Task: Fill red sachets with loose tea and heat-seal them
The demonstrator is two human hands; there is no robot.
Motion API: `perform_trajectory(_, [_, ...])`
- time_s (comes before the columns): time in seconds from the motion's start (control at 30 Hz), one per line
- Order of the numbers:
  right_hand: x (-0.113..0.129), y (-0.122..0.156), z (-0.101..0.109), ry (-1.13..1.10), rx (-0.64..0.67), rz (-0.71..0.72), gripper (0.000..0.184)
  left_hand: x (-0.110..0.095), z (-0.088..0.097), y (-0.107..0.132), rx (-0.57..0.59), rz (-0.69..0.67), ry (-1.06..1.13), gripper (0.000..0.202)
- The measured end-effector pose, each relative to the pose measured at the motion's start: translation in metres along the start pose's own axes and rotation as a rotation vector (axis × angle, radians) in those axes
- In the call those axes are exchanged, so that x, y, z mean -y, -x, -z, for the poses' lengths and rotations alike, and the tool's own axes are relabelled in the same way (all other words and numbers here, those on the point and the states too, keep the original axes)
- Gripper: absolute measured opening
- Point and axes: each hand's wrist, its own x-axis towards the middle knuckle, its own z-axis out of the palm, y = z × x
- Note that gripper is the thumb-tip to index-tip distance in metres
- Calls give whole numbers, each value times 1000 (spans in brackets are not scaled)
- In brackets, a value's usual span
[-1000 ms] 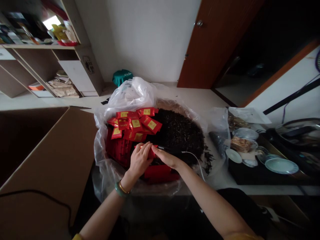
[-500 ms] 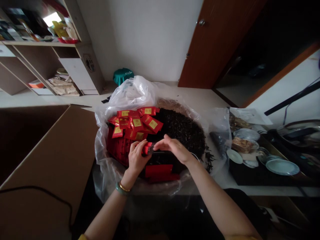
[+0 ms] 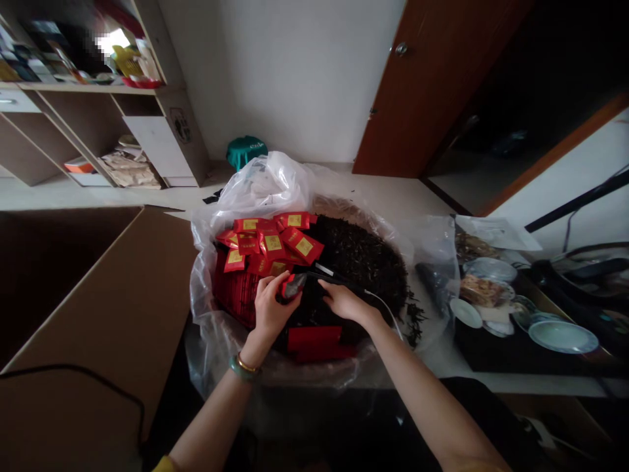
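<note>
Left hand (image 3: 275, 303): fingers and thumb curled round a small red, shiny packet with a grey end (image 3: 293, 286), gripping it above the dark, loose leaf heap (image 3: 363, 252). Forearm comes up from lower left, wrist roughly straight, 1 green bangle (image 3: 242, 368) plus 1 gold-coloured bangle (image 3: 246, 362) on it. Right hand (image 3: 346, 303): forearm angled in from lower right, fingers pointing left, low over the leaves, just beside the slim black device with a white cable (image 3: 344, 280). Can't tell whether it's pinching anything. Hands apart.
</note>
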Motion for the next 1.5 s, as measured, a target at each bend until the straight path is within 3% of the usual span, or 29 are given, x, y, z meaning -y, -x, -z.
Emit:
perform_trajectory(0.17, [11,-13,-19,97,135,3,93,5,-8,0,-10,100,78,44])
perform_trajectory(0.27, [33,-22,-27,235,185,-66,101,10,-10,1,-44,138,85,43])
perform_trajectory(0.43, [50,-25,-29,346,203,-27,82,15,-10,2,-61,119,72,46])
perform_trajectory(0.6, [41,-14,-36,368,172,37,70,19,-12,3,-48,86,76,47])
perform_trajectory(0.73, [32,-8,-39,245,113,51,51,20,-13,4,-39,91,96,47])
perform_trajectory(0.83, [27,-4,-25,62,-35,87,38,20,-13,5,-24,110,101,49])
perform_trajectory(0.93, [32,4,3,-137,-141,108,35,20,-14,5,-6,107,103,51])
perform_trajectory(1.03, [50,14,36,-250,-186,88,28,20,-14,5,0,89,96,51])
perform_trajectory(1.13, [77,17,58,-189,-289,193,25,21,-14,5,5,71,92,51])
perform_trajectory(1.3, [107,6,62,-5,-269,243,29,24,-16,7,2,57,98,53])
perform_trajectory(1.5, [111,0,50,5,-282,250,30,28,-18,9,20,70,96,60])
